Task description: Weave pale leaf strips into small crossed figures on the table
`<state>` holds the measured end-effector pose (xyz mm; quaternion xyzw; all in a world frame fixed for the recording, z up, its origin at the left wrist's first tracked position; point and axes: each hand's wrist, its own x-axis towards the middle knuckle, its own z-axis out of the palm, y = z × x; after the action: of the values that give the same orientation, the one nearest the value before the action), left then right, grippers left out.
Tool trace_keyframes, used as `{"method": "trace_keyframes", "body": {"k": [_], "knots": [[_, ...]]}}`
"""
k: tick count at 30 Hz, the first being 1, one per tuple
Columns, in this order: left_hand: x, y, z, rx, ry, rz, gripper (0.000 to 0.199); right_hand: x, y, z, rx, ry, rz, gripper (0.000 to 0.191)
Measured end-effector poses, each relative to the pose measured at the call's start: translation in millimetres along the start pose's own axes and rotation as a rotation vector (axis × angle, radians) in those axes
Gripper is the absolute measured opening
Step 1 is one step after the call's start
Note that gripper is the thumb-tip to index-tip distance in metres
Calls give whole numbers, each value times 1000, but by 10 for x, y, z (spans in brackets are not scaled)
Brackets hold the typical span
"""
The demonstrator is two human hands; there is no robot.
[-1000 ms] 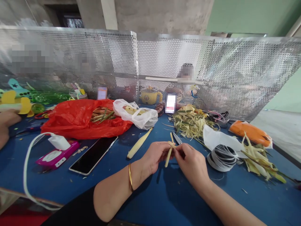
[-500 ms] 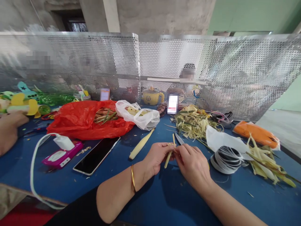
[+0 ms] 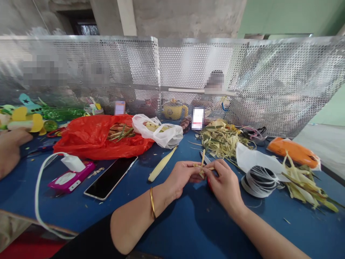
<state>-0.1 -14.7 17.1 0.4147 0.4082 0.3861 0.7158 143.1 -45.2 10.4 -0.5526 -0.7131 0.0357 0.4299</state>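
Note:
Pale husk strips cross each other between my two hands, one pointing up and one lying sideways. My left hand pinches them from the left, fingertips pressed together near the crossing. From the right, my right hand is closed on the sideways strip with thumb and fingers. Scissors lie on the table just behind, their red handle partly covered by my right hand. A long pale husk piece rests on the table beyond my left wrist.
Around my hands on the blue table are a phone, a purple power strip, a red bag, a white bag, a husk pile and a wire spool. Another person's hand is at left.
The husk strip between my hands has turned from one slanted piece to a crossed shape. My right hand has shifted slightly up, showing the red scissor handle.

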Motion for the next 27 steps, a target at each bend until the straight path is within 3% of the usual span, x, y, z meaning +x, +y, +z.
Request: {"method": "trace_keyframes", "body": {"k": [3,5,9,14,16,18,22,24,27], "knots": [[5,8,-9,64,-24,-2,28,35,60,20,133,-130,297,20],[17,-8,-20,96,-52,7,25,42,81,35,235,-212,414,21],[47,-74,-36,147,-86,73,24,37,108,65,388,-208,467,21],[66,-120,-21,146,53,127,27,24,134,134,506,-166,549,23],[73,-102,-20,110,126,132,23,10,112,134,530,-138,550,34],[82,-70,-27,68,198,118,20,-7,70,103,440,-125,432,42],[98,-11,-48,12,270,124,20,-22,9,8,47,-199,-90,21],[99,-2,-53,14,280,135,21,-10,13,-22,-91,-228,-301,21],[93,-14,-51,60,263,153,20,22,28,-54,-173,-256,-484,28]]}}
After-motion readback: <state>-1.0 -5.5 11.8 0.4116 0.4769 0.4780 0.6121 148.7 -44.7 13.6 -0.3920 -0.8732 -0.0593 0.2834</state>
